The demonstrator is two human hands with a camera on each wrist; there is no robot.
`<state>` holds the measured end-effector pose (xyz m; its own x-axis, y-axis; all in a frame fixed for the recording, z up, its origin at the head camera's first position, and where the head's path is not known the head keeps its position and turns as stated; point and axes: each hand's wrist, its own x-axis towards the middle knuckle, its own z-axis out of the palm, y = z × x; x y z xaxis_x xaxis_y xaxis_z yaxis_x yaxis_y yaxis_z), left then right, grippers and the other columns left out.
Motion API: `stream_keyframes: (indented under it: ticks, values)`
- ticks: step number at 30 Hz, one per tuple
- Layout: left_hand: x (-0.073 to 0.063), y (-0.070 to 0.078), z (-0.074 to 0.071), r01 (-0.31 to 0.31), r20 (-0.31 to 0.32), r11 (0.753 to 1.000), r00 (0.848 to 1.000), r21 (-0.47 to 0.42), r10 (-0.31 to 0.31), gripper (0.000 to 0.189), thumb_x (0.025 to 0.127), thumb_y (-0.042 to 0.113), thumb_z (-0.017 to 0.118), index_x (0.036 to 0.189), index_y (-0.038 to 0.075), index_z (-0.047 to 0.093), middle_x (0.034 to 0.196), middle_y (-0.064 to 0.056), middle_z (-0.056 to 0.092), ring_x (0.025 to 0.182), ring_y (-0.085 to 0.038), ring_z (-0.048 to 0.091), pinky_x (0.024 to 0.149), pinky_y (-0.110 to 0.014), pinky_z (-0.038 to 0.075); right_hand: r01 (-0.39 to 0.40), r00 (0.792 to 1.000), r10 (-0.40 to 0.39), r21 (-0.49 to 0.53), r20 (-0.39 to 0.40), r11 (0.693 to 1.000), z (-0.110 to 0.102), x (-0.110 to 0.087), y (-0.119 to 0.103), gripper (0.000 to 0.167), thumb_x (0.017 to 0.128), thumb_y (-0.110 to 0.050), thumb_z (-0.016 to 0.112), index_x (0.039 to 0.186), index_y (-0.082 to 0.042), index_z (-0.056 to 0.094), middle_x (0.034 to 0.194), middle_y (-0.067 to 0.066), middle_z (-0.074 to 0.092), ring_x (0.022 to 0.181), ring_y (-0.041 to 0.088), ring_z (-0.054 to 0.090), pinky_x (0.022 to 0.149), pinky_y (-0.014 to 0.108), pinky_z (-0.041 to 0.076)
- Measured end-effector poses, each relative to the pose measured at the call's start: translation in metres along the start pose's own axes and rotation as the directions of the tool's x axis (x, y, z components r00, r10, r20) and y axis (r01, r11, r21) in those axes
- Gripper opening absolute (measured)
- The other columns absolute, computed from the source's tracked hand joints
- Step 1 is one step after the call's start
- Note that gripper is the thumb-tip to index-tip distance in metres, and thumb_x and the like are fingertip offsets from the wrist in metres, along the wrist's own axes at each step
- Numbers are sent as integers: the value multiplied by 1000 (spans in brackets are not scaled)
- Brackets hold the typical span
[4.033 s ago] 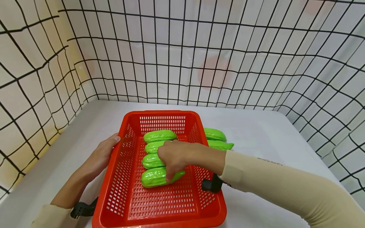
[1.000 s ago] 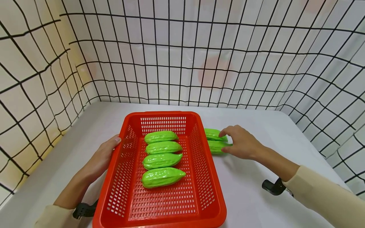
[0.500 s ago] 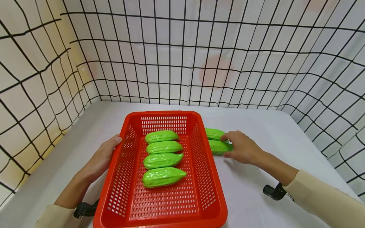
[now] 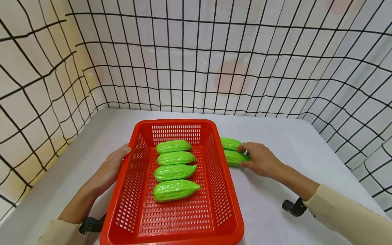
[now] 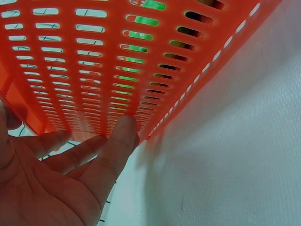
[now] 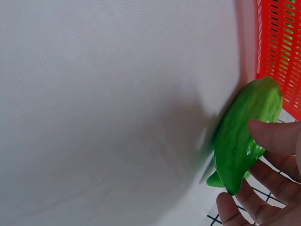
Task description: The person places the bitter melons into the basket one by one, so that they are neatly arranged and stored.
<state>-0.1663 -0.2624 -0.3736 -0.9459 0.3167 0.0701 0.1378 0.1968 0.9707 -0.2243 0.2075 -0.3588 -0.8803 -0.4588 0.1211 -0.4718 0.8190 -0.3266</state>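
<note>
A red perforated plastic basket (image 4: pixel 176 217) holds several glossy green bitter melons, the nearest bitter melon (image 4: pixel 174 190) lying with its pointed end to the right. My left hand (image 4: pixel 107 170) holds the basket's left rim, thumb at the rim and fingers against the outer wall (image 5: pixel 94 84). Outside the right wall, two more bitter melons lie side by side on the white surface. My right hand (image 4: pixel 260 158) pinches the end of the nearer bitter melon (image 6: pixel 249 127) between thumb and fingers. The farther bitter melon (image 4: pixel 230 144) lies just behind it. The basket wall hides their left ends.
The white tabletop (image 4: pixel 284 143) runs around the basket. A black grid net (image 4: pixel 196 61) over pale sheeting borders the back and both sides. A dark camera mount (image 4: pixel 294 207) is on the right wrist, and a dark strap (image 4: pixel 92 225) is on the left.
My right hand has gone from inside the basket to the bitter melons on the right, and in the last second has settled around the nearer one. The left hand and basket stay put.
</note>
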Motion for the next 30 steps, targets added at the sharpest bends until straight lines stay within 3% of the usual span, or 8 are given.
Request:
stream_keyframes:
  ticks: [20,30]
  values:
    - [0,1,1,8,-15,1000,1000,9,-8,51,111,42,32,147,5,34,121,-32,59,87,-38,75,69,-52,62,29,999,-29,-17,-19,999,7,-2,2,44,80,-5,83,119,0,65,111,13,68,98,31,64,89,52,53]
    - [0,1,0,9,-6,1000,1000,7,-8,52,111,41,32,147,5,34,121,-32,59,87,-38,75,69,-52,62,60,997,-62,-45,-45,997,-3,-3,-6,43,81,-6,83,119,0,65,110,12,69,95,28,65,86,50,54]
